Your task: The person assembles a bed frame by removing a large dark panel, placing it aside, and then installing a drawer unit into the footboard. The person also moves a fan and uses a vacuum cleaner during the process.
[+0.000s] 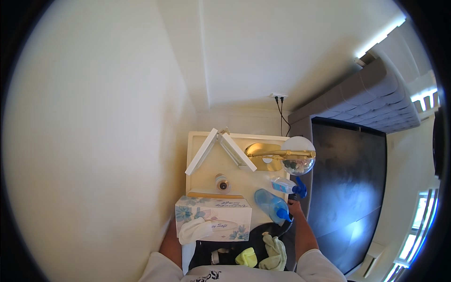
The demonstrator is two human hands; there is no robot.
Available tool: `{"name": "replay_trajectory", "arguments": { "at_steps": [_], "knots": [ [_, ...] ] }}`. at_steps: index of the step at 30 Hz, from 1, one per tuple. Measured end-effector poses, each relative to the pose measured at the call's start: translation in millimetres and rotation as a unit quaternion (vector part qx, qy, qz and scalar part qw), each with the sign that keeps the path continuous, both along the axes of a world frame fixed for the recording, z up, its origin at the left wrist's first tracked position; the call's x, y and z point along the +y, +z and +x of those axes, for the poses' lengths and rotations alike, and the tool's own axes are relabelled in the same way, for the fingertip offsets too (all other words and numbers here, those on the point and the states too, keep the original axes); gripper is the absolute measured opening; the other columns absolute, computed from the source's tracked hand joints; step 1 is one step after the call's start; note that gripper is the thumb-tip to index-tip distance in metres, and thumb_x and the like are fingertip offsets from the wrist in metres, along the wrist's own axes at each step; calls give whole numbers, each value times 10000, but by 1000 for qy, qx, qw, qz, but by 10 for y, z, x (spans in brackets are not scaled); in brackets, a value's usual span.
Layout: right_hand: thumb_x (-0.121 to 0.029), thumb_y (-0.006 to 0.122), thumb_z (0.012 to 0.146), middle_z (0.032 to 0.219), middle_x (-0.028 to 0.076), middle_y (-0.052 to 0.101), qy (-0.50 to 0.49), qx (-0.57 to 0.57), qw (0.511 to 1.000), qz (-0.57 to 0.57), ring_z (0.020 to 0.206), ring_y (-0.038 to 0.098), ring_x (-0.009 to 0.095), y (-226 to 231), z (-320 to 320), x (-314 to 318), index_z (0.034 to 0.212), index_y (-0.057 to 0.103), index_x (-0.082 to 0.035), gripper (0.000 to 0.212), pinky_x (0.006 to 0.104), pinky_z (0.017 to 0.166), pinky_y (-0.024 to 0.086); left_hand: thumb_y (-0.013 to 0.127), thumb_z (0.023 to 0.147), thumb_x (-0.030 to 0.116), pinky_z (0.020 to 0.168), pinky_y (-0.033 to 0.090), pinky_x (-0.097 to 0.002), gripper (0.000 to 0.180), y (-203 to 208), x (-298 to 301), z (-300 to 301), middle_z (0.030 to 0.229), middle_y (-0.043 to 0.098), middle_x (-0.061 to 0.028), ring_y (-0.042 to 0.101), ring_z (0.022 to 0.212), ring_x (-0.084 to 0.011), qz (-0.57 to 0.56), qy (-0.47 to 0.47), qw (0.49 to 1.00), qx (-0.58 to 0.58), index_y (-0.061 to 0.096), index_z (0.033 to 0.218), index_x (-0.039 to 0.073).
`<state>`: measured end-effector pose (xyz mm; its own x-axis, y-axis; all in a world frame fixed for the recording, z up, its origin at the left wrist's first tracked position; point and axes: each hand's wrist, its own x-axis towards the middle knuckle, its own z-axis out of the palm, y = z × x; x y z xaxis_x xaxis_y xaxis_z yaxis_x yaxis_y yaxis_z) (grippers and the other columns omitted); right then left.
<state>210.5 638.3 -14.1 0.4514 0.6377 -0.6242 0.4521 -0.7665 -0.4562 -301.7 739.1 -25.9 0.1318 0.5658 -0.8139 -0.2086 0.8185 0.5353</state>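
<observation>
My right hand [295, 207] is closed at the dark right rim of a black tub [225, 249], though its fingertips are partly hidden. Next to it a translucent blue bottle [270, 202] with a blue spout leans over. Just beyond lies a clear spray bottle [282, 184] with a blue trigger. A floral tissue box [225, 214], with a tissue poking out, covers my left hand; only that forearm shows. Inside the tub are a yellow cloth [246, 257], a pale green cloth [273, 254] and a small brush-like item [215, 257].
A cream bedside table [197, 176] carries a hinged white frame [203, 152], a small bottle [221, 182] and a gold lamp [263, 152] with a globe shade. Its cables run to a wall socket [279, 96]. To the right stands a grey tufted bed [347, 96]; a wall rises close on the left.
</observation>
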Motion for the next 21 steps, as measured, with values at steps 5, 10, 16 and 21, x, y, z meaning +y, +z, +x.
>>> {"name": "replay_trajectory", "arguments": {
  "at_steps": [5,10,16,21],
  "knots": [
    [-233,694,642,668,65,618,1,20,1000,1,604,566,103,343,-290,277,857,643,-22,305,274,600,463,629,651,421,960,263,-365,730,-16,-90,-137,1240,405,-104,351,1151,-252,-7,13,1000,11,362,1236,75],
    [-292,665,654,734,105,630,39,-16,999,7,714,589,185,321,-178,151,876,645,-66,317,309,667,463,636,640,424,962,260,-366,742,-38,-16,20,1243,402,-106,347,1154,-255,-5,-1,1000,6,362,1236,77],
    [-444,607,645,864,171,592,97,-89,989,-60,1004,447,332,124,-102,126,937,630,-138,424,386,833,400,644,627,428,964,258,-367,757,-100,6,125,1246,398,-108,342,1158,-258,-3,-7,1000,5,361,1237,78],
    [-437,612,641,901,203,566,69,-120,989,-56,1000,451,322,153,-121,42,934,629,-160,403,388,826,411,650,617,431,965,255,-369,770,-107,-120,146,1248,395,-109,337,1161,-260,-12,-14,1000,6,361,1237,80]
  ]
}}
